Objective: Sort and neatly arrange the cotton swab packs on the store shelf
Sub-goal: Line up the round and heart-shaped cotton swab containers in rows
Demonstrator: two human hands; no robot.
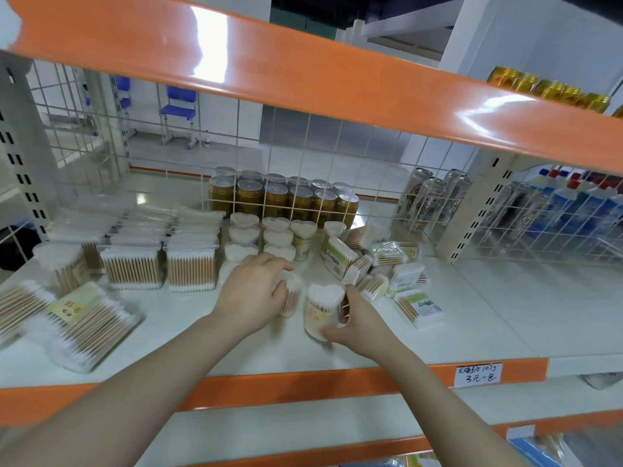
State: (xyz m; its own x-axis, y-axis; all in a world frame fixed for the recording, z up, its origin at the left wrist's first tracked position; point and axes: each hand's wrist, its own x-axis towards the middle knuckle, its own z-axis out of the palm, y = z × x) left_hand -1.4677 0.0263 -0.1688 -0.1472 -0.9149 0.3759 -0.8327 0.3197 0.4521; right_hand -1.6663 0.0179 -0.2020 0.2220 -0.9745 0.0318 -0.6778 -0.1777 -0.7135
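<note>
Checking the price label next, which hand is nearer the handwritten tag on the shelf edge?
Right. The right hand is up and left of the tag, holding a heart-shaped pack; the left hand is farther left.

there is one view only, a wide-angle camera worn on the person's head, looking forward and down onto the white shelf (472, 318) from close by at its near edge. it faces the wire grid back (303, 156) at the far side, with the orange shelf above (303, 79) crossing the top of the frame. straight lines bow towards the edges, and both forearms reach in from the near side.
</note>
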